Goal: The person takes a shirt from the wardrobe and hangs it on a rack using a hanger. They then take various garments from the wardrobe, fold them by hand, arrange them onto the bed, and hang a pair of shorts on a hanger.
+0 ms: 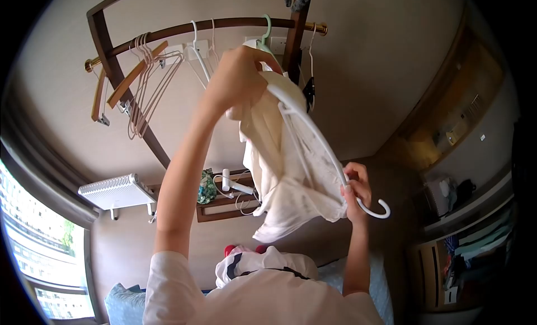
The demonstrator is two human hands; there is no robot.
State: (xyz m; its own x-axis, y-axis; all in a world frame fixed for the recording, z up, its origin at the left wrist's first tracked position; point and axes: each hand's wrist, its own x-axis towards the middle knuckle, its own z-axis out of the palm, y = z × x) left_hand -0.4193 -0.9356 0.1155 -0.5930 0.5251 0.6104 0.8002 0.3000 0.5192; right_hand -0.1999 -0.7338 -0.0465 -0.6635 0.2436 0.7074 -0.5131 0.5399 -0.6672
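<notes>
A white plastic hanger (314,130) lies slanted in front of me, its hook pointing to the lower right. A cream-white garment (279,174) hangs around the hanger, its lower end loose. My left hand (239,76) is closed at the upper end, gripping the garment; its fingertips are partly hidden. My right hand (356,193) has its fingers wrapped round the hanger near the hook, beside the garment's edge. Behind my left hand, a green hanger (267,26) hangs on the dark wooden rail (184,31).
Several wire hangers (154,84) and wooden clip hangers (137,73) hang at the rail's left. Below are a white heater (117,192) and a shelf (215,214) with a hair dryer (240,187). Folded clothes (481,241) lie at the right.
</notes>
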